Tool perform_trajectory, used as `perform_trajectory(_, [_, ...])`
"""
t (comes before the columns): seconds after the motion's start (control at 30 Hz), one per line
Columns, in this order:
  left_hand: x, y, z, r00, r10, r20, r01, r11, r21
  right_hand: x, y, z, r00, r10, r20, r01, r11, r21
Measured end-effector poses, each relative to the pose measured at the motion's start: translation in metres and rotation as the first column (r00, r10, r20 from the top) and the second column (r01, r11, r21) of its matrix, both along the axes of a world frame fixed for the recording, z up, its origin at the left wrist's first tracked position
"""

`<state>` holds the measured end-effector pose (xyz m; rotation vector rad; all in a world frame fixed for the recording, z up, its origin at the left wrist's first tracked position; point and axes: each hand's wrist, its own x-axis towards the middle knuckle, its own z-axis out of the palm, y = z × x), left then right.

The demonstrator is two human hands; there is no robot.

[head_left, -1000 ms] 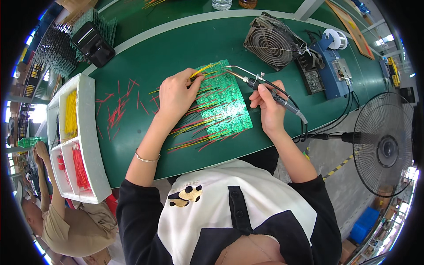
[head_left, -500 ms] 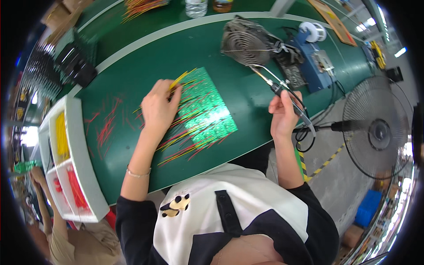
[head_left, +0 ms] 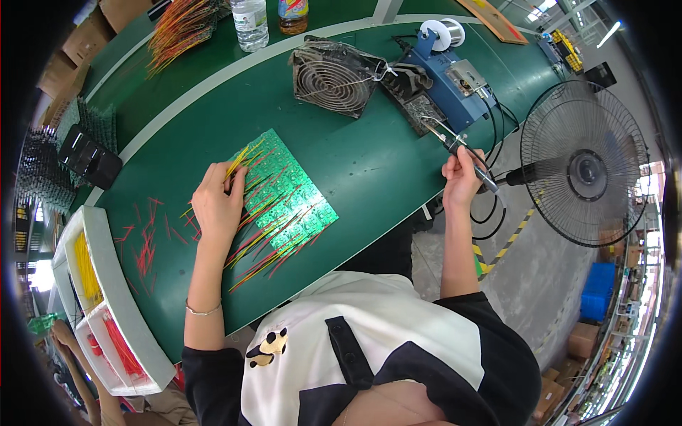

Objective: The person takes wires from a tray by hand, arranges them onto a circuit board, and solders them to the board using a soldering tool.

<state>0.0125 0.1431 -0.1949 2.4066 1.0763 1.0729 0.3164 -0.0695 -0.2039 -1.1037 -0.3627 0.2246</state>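
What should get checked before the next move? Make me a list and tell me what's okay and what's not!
1. Soldering iron held: ok, the right hand has it.
2. Iron away from the green circuit boards: ok, it points toward the dark tray.
3. Yellow wires held: ok, the left hand pinches them at the boards' edge.
4. Loose red wires gathered up: not ok, they lie scattered on the table.
5. Iron hot: cannot tell, heat doesn't show.
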Motion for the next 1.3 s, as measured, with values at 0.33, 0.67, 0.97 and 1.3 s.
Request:
perform_trajectory(0.33, [-0.005, -0.001, 0.003, 1.000, 0.020, 0.012, -0.021, 0.999, 0.047, -0.012, 0.011, 0.004, 1.000, -0.031, -0.005, 0.031, 0.999, -0.011])
perform_trajectory(0.67, [-0.005, 0.004, -0.006, 0.999, 0.035, 0.032, -0.037, 0.998, 0.057, -0.112, 0.089, 0.023, 0.840, 0.542, 0.003, -0.538, 0.834, -0.122])
perform_trajectory(0.97, [-0.007, 0.005, -0.003, 0.999, 0.022, 0.049, -0.018, 0.997, -0.073, -0.118, 0.101, 0.006, 0.831, 0.553, -0.065, -0.556, 0.816, -0.161])
perform_trajectory(1.3, [-0.009, 0.015, -0.005, 0.983, 0.080, 0.164, -0.009, 0.919, -0.395, -0.122, 0.102, 0.004, 0.796, 0.605, 0.001, -0.592, 0.779, -0.207])
